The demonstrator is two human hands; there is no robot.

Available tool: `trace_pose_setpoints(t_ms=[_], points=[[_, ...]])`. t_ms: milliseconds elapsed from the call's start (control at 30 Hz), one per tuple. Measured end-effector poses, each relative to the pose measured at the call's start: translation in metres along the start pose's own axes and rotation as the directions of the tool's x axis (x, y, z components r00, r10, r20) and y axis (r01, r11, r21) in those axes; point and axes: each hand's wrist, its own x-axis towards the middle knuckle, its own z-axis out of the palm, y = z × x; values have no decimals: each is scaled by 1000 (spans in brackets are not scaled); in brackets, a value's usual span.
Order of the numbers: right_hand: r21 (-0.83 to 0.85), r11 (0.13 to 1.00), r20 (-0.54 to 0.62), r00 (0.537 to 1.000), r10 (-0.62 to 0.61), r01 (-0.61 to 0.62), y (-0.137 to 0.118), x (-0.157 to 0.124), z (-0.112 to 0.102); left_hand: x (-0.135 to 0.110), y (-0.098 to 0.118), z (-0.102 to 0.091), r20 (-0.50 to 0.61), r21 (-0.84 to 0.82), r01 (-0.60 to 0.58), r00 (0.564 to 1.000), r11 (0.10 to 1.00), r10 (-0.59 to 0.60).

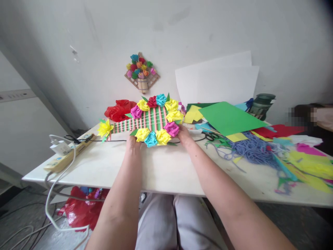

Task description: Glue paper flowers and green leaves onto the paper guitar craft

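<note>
A guitar-shaped paper craft [153, 118] is held up above the far half of the white table. Its body is green with pink strips and pale strings, ringed by yellow, blue, magenta and red paper flowers. One yellow flower [104, 128] sits at the narrow end on the left. My left hand [133, 139] grips the lower edge where the neck meets the body, with its fingertips hidden behind. At the wide right end, my right hand [183, 133] holds the craft by its edge, and its fingers are mostly hidden.
On the left lies a power strip [70, 152] with a white charger and cables. Green paper [231, 118], scissors [212, 136], a tangle of blue-purple yarn [255, 149] and paper scraps cover the right side. A flower basket craft [142, 71] hangs on the wall. Red plastic [119, 110] lies behind.
</note>
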Motion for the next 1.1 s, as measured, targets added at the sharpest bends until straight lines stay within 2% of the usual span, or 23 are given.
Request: trace_pose_setpoints(t_ms=[67,167,333,400,500,567,600,667,733,833,967,1033,1100], points=[[-87,995,50,998,43,-38,0,-4,1,1,2,-1,-13,-10,-15,1000,1000,14],[-218,974,205,972,114,-68,-2,-13,4,2,5,-2,-20,-32,-42,999,999,42],[-300,952,349,922,168,-60,-4,-22,6,2,7,-2,-22,-49,-77,997,996,76],[-357,930,410,880,242,-90,-5,-24,6,2,8,-1,-12,-70,-91,996,993,90],[-460,881,498,790,357,-108,-8,-27,5,0,9,-1,-19,-73,-91,996,993,90],[-478,872,521,765,378,-106,-10,-28,3,-1,10,-1,-27,-70,-92,996,993,90],[-460,881,508,780,364,-112,-11,-27,3,-1,11,-1,-25,-72,-92,996,993,91],[-376,915,445,838,315,-144,-11,-25,1,0,10,-2,-13,-78,-96,995,992,95],[-241,949,359,890,282,-203,-10,-22,0,1,10,-3,-2,-78,-86,996,993,86],[-11,965,223,940,259,-263,-7,-17,-2,2,8,-3,-12,-68,-75,997,995,74],[347,930,23,993,119,-119,-9,-11,-5,0,8,-2,-47,-59,-71,997,996,68],[478,876,-25,996,85,-63,-12,-10,-7,0,8,-1,-75,-57,-64,995,996,60],[551,832,-43,994,104,-63,-17,-11,-10,0,8,-1,-93,-61,-62,994,996,56]])
